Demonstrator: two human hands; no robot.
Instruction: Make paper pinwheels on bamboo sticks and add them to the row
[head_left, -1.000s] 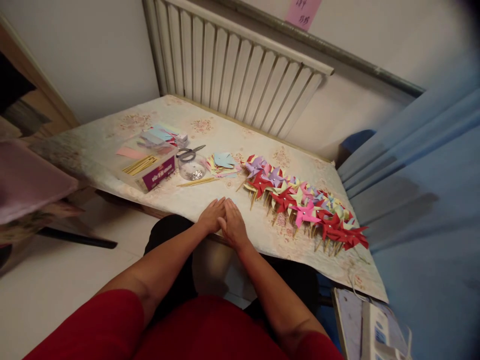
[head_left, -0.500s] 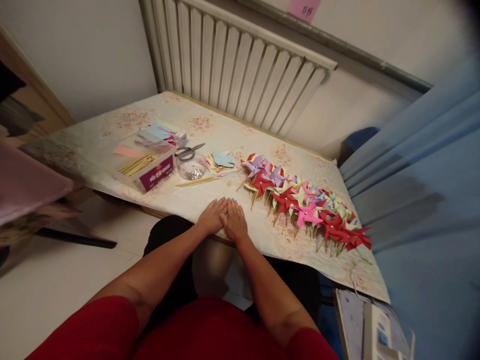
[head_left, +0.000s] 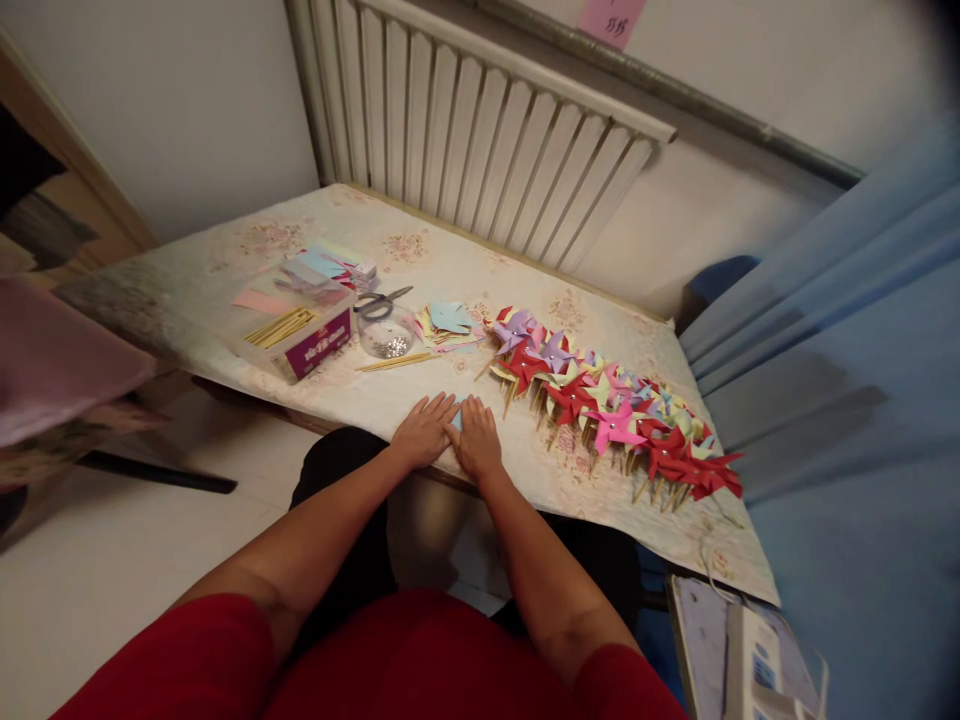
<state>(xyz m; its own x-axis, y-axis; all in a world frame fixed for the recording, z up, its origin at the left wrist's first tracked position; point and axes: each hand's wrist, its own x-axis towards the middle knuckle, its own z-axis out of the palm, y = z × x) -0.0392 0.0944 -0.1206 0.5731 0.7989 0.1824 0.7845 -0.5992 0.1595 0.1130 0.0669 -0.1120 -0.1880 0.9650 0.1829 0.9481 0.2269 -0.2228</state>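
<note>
My left hand and my right hand lie side by side at the table's front edge, palms down with fingers stretched out. Between them shows a sliver of light blue paper; the hands cover the rest of it. Beyond my fingers are a few thin wooden sticks and a stack of cut paper squares, a blue one on top. A clear round tub holds small shiny metal bits. To the right stand rows of colourful paper pinwheels on sticks.
A clear box with a purple label holds wooden sticks. Scissors lie behind the tub, near coloured paper sheets. A radiator lines the wall behind the table. A blue curtain hangs at right.
My fingertips have moved slightly apart, and light blue paper now shows between my hands. The pinwheels and supplies have not moved.
</note>
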